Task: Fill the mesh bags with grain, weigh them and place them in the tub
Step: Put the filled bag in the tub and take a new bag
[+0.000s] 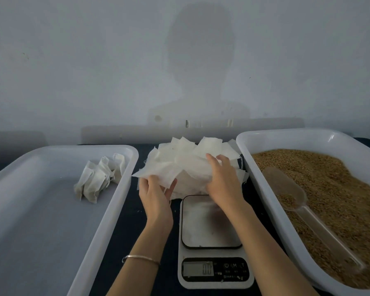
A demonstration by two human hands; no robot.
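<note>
Two bare hands work at a loose heap of empty mesh bags lying on a dark table, between two white tubs. The bags are thin, flat, off-white squares of gauzy cloth, overlapping at all angles, with a few loose drawstrings trailing at the right edge of the heap. The left hand grips the near-left corner of the heap, its fingers under the cloth and its thumb pointing up at the cloth's edge. The right hand rests on the right side of the heap, fingers bent down over the top bags; whether it pinches one cannot be told. A thin bangle circles the left wrist.

Just in front of the heap sits a white scale with a bare steel plate; its display is lit but the digits are too blurred to read. The near edge of the heap reaches the far edge of the plate.

The left tub holds a small cluster of filled bags at its far right side. They are plump, cream-coloured pouches, gathered at the top with white strings, leaning against one another.

The right tub is heaped with golden-brown grain. A clear plastic scoop lies on the grain, a little grain in its bowl, its handle pointing toward the near right.

A person's shadow falls on the pale wall behind the table
</note>
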